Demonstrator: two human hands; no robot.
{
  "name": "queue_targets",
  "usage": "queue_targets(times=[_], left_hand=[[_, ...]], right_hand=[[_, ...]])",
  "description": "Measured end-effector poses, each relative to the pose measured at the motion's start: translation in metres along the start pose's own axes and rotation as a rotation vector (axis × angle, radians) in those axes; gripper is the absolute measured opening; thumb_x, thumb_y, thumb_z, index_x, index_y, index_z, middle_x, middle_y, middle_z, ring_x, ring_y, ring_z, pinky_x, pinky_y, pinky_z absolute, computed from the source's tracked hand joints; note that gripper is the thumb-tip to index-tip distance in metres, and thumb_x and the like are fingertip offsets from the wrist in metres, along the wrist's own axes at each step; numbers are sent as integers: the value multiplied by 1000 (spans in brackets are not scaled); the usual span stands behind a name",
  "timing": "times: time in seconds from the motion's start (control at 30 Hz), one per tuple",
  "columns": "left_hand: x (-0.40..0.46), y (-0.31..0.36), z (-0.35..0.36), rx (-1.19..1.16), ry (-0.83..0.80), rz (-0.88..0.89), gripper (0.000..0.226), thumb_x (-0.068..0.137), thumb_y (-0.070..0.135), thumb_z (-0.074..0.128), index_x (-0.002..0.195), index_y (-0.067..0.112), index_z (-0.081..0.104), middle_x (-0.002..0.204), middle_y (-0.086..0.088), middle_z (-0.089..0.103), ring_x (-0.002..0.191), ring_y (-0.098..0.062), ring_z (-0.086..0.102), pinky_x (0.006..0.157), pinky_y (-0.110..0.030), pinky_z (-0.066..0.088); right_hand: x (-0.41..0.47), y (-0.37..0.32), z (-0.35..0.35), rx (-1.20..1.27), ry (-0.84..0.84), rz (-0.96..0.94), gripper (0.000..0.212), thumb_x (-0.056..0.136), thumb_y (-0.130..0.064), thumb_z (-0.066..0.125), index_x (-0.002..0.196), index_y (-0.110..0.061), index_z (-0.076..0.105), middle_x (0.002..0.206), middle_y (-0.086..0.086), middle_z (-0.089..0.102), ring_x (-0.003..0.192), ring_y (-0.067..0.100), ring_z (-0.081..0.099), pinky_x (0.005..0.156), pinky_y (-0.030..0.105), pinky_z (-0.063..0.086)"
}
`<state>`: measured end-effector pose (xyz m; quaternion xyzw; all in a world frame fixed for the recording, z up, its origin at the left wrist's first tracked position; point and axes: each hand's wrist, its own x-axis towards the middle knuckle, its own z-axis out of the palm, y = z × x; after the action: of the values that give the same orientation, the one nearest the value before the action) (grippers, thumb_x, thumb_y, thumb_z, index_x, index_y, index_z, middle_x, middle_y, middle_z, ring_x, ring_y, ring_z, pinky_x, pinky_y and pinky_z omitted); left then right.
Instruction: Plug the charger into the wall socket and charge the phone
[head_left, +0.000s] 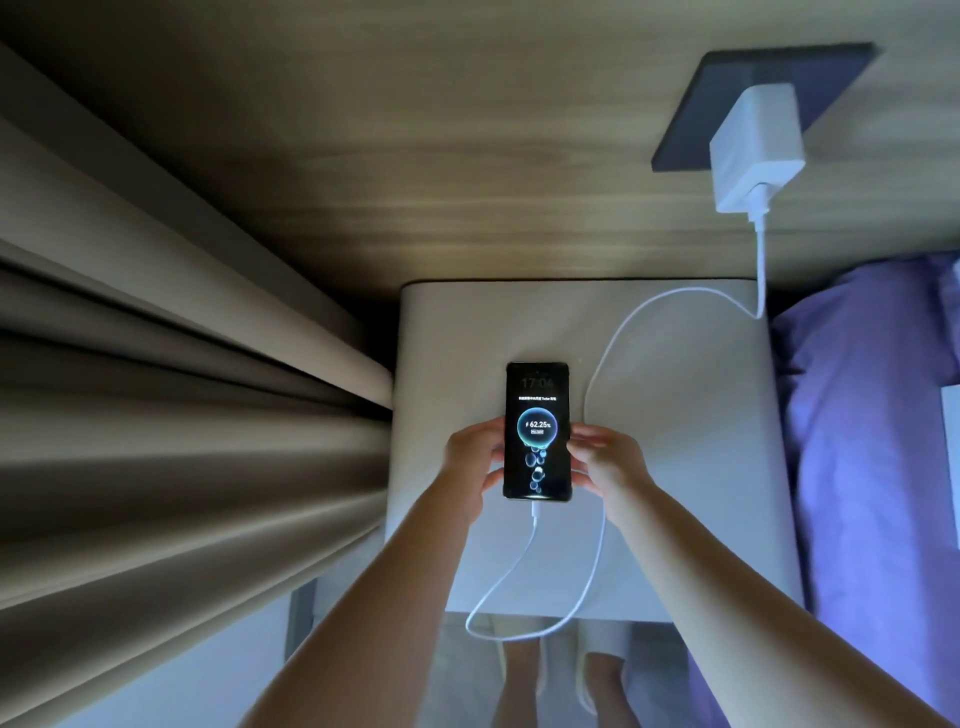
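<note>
1. Nearest, we log two bare feet at the bottom edge, on the floor just below the table's front edge, dim and partly blurred.

2. We log a white cable (582, 587) in a loop that hangs past the table's front edge. One end is seated in the bottom of the phone; the run passes under our right wrist, curves across the tabletop and leaves at the far right corner.

3. We log our left hand (470, 462) at the phone's left edge: thumb on the upper part of that edge, fingers curled around the lower part. The hand is partly closed on the phone's side, not clenched.

4. We log our right hand (605, 462) at the phone's right edge: fingertips touch the rim about halfway up, and the fingers are loosely spread. Whether they press or merely rest, we cannot tell.

5. We log the phone (537, 431), dark, face up, near the middle of the table, lengthwise away from us. Its screen is lit with a ring reading 62.25% and a column of bubbles beneath it.

6. We log a pale bedside table (701, 467) with rounded far corners. Beige curtains (156, 415) stand to its left, purple bedding (857, 441) to its right.

7. Farthest, we log a white charger (756, 150) plugged into a dark wall socket (727, 93) on the wood-grain wall (415, 156), above the table's far right corner. The cable drops from its lower end.
</note>
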<state>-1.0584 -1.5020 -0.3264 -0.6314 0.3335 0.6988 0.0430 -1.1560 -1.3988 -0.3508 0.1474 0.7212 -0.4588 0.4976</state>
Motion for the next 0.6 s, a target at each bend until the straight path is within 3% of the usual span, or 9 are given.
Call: queue_targets(times=[0.1,0.17,0.23,0.3,0.37,0.5,0.6], left_hand=[[3,1,3,13,3,23,28,87,12,50,111,8,65,98,-9,66,83,-18,61,68,-26,47],[4,2,6,30,-15,43,32,89,9,46,116,6,63,103,-12,66,87,-20,61,67,-24,48],[4,3,7,48,-24,60,34,89,6,43,118,6,61,111,-16,65,94,-23,60,68,-23,47],[3,3,8,58,-14,71,33,89,4,41,114,6,62,110,-17,64,93,-24,57,67,-23,44],[2,2,9,75,-21,89,35,88,1,40,112,9,63,103,-13,62,90,-24,55,68,-24,44],[0,0,11,183,-28,104,35,84,0,42,109,9,65,98,-11,61,85,-21,56,71,-28,44],[-3,0,9,322,-29,157,30,83,-1,42,91,18,63,91,-7,59,78,-19,53,63,-25,40]], right_hand=[[10,2,2,-79,23,-23,27,90,4,50,107,-6,67,93,13,67,87,32,66,83,42,55],[14,3,3,-126,33,-26,31,89,5,45,103,-7,70,81,7,69,78,28,67,84,41,55],[13,2,4,-174,25,-34,41,85,4,41,87,-19,74,70,0,68,71,24,67,81,40,56],[10,2,4,-248,22,-68,53,80,5,39,61,-32,72,68,-4,67,84,32,68,90,48,54],[9,3,3,-277,16,-95,59,76,7,36,50,-36,69,67,-7,66,90,35,66,95,53,50],[8,0,0,-324,1,-122,50,78,7,35,71,-31,67,72,-8,63,86,27,63,93,47,52],[3,-2,-4,-438,-11,-176,44,80,3,35,100,-17,69,78,-5,65,78,19,56,71,30,51]])
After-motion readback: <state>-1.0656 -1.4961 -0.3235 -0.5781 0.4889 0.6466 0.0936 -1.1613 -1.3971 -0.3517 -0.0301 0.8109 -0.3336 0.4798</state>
